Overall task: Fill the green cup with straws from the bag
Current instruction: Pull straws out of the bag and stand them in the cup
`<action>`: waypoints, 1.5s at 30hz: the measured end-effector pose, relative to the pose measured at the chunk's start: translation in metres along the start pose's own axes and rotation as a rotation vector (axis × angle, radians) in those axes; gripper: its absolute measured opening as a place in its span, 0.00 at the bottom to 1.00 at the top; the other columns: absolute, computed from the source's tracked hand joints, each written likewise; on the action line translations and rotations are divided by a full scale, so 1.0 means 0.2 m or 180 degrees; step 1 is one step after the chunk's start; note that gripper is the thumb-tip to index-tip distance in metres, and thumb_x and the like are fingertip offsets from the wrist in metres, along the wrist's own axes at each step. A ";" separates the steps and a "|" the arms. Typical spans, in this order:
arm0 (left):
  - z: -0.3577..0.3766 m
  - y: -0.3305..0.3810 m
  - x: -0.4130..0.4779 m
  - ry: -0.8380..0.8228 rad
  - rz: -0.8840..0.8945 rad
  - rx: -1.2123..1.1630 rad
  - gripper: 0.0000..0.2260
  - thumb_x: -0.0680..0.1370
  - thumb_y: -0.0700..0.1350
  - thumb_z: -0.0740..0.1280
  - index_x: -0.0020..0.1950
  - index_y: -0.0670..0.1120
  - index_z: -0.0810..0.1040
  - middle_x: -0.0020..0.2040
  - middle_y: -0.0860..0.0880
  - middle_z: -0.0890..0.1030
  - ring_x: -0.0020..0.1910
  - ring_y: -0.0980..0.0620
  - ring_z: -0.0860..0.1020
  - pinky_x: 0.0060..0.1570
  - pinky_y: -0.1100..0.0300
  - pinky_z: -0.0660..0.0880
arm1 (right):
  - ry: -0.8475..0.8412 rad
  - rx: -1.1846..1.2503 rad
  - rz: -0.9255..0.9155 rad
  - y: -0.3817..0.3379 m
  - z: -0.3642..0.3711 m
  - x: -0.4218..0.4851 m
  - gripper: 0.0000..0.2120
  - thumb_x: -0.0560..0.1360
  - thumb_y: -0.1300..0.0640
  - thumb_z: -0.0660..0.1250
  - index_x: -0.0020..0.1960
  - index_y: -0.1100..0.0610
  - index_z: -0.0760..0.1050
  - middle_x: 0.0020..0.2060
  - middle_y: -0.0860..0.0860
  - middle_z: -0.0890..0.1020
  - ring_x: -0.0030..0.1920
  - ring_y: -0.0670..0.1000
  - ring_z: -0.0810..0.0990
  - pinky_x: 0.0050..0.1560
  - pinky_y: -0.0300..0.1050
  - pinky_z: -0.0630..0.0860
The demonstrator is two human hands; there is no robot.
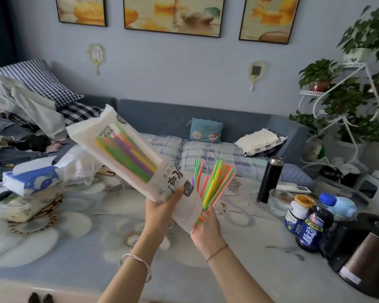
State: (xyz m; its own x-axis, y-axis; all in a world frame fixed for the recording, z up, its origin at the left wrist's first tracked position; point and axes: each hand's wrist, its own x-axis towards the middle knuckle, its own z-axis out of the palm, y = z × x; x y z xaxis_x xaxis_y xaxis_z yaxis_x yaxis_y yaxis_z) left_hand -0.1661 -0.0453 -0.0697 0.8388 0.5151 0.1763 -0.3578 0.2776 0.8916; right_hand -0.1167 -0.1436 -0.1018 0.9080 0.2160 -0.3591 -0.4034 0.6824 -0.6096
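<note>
My left hand [162,209] grips the lower end of a long white bag [127,154], held tilted up to the left above the table. Several coloured straws show through the bag's clear window. My right hand [206,228] holds a fanned bunch of loose straws [212,182], green, orange, yellow and pink, their tips pointing up. The bunch is just right of the bag's mouth. No green cup shows anywhere in this view.
The table [79,248] has a flower-print cover. A tissue pack [31,178] and plastic bags lie at the left. A black flask [269,179], a glass bowl [280,201], jars, a bottle and a kettle [368,259] crowd the right. A sofa stands behind.
</note>
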 end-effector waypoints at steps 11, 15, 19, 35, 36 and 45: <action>-0.05 -0.04 0.05 0.0815 -0.0559 -0.1038 0.10 0.72 0.42 0.72 0.52 0.50 0.77 0.52 0.49 0.82 0.48 0.54 0.80 0.45 0.59 0.76 | -0.0368 -0.2393 -0.1377 -0.04 0.04 -0.03 0.11 0.80 0.56 0.57 0.41 0.57 0.72 0.34 0.54 0.76 0.28 0.50 0.73 0.24 0.37 0.69; -0.10 -0.07 0.07 0.0922 -0.0936 -0.1429 0.18 0.73 0.43 0.71 0.61 0.46 0.75 0.53 0.50 0.81 0.47 0.55 0.80 0.46 0.60 0.76 | -0.0699 -0.3036 -0.1655 -0.13 0.03 -0.05 0.06 0.78 0.56 0.62 0.43 0.55 0.73 0.35 0.52 0.75 0.31 0.50 0.72 0.29 0.37 0.68; -0.15 -0.11 0.12 0.0911 -0.1213 -0.1680 0.21 0.73 0.46 0.71 0.65 0.43 0.75 0.60 0.45 0.80 0.55 0.50 0.80 0.59 0.53 0.75 | -0.0784 -0.2762 -0.1686 -0.24 0.04 -0.06 0.03 0.76 0.57 0.65 0.45 0.56 0.75 0.35 0.55 0.76 0.32 0.50 0.73 0.28 0.36 0.70; -0.18 -0.18 0.18 0.0902 -0.1320 -0.1995 0.24 0.73 0.45 0.70 0.67 0.41 0.72 0.63 0.43 0.78 0.62 0.46 0.77 0.63 0.47 0.73 | -0.0519 -0.2222 -0.1499 -0.34 0.12 -0.08 0.08 0.77 0.54 0.63 0.41 0.55 0.77 0.32 0.47 0.81 0.36 0.48 0.79 0.38 0.41 0.74; -0.19 -0.17 0.18 0.0945 -0.1296 -0.2020 0.23 0.74 0.45 0.69 0.67 0.41 0.72 0.63 0.43 0.78 0.61 0.47 0.78 0.61 0.51 0.75 | -0.0407 -0.2029 -0.1654 -0.36 0.11 -0.08 0.09 0.77 0.53 0.63 0.40 0.56 0.76 0.27 0.46 0.78 0.30 0.47 0.75 0.34 0.40 0.72; -0.15 -0.18 0.19 0.0836 -0.1345 -0.1888 0.18 0.75 0.42 0.68 0.64 0.41 0.74 0.62 0.44 0.79 0.56 0.48 0.79 0.63 0.52 0.73 | -0.0560 -0.2169 -0.1316 -0.30 0.13 -0.05 0.09 0.74 0.50 0.67 0.37 0.53 0.79 0.30 0.47 0.81 0.31 0.47 0.78 0.37 0.40 0.74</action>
State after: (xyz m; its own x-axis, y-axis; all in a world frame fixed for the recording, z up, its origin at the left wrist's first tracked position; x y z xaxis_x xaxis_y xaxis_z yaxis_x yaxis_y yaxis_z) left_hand -0.1345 -0.0120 -0.1074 0.8547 0.4238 -0.2999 -0.2512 0.8431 0.4754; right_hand -0.0982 -0.1683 -0.0445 0.9802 0.1850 0.0707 0.0392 0.1686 -0.9849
